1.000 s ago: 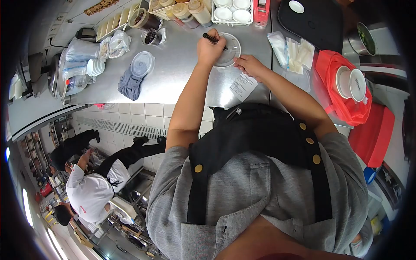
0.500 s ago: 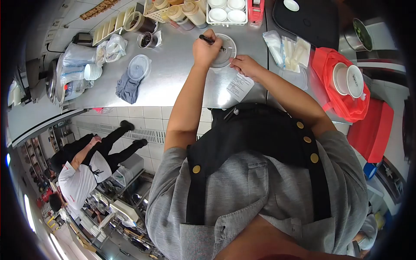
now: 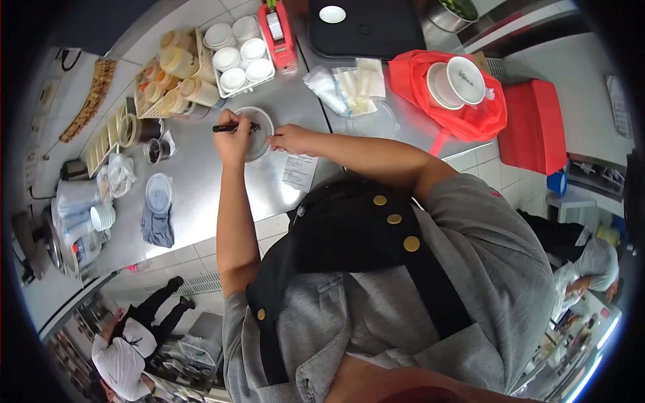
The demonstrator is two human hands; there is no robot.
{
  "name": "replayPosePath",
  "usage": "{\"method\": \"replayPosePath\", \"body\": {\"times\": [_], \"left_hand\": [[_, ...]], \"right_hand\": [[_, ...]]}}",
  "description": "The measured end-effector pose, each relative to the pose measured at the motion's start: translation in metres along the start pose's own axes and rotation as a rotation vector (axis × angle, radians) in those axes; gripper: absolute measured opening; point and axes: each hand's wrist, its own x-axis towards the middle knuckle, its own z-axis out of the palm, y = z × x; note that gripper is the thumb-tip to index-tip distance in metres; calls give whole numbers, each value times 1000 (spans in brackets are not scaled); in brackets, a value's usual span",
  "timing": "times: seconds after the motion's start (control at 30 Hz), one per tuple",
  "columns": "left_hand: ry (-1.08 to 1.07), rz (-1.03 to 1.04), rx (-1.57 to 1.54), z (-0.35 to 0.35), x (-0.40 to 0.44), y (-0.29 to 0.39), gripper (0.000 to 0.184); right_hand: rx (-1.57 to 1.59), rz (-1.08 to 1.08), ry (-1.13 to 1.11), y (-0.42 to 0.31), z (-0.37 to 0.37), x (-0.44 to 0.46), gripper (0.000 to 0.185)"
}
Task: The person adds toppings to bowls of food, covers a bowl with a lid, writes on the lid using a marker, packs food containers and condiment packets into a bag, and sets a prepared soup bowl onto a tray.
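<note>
My left hand [image 3: 232, 142] is closed around a black marker pen [image 3: 223, 127], its tip at the surface of a clear round plastic lid [image 3: 259, 148]. Dark handwritten marks show on the lid beside the pen. On the opposite side, my right hand [image 3: 287, 140] pinches the lid's rim between its fingertips. A printed paper slip [image 3: 299, 173] lies on the steel counter [image 3: 195, 201] just below my right hand.
Behind my hands stand a basket of white cups [image 3: 233, 79], sauce bottles [image 3: 176, 64] and a red tape dispenser [image 3: 279, 40]. Packaged utensils [image 3: 349, 87] and a red bag with bowls [image 3: 413, 74] lie right. A grey cloth [image 3: 157, 228] lies left; a co-worker [image 3: 127, 346] is beyond.
The view has turned and shifted, so the counter and hands appear further left and lower. Both hands keep their holds on the marker pen and the lid; more dark writing shows.
</note>
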Motion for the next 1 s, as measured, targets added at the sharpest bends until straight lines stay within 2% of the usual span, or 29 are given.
{"method": "replayPosePath", "body": {"times": [0.13,0.27,0.4,0.5,0.6,0.67,0.73,0.83,1.0], "left_hand": [[18,-41,96,3,-3,6,29],[4,-14,193,-3,-1,-2,23],[6,38,336,-2,-3,14,26],[-23,-7,414,-2,-4,6,29],[-10,-58,382,-1,-3,18,30],[2,-73,363,0,-3,18,32],[-1,-75,471,0,-4,19,34],[-18,-102,375,-1,-2,16,35],[-24,-92,455,0,-3,19,36]], "right_hand": [[-44,77,-56,-4,-2,-1,35],[-54,105,-32,-1,0,2,36],[-46,134,-70,-16,-3,-7,35],[-21,192,-115,-26,-6,-12,33],[50,142,-97,-19,-2,-9,33],[46,148,-90,-25,-1,-13,33],[43,154,-81,-27,0,-15,32],[23,153,-104,-26,-2,-14,33],[8,190,-101,-30,-3,-15,35]]}}
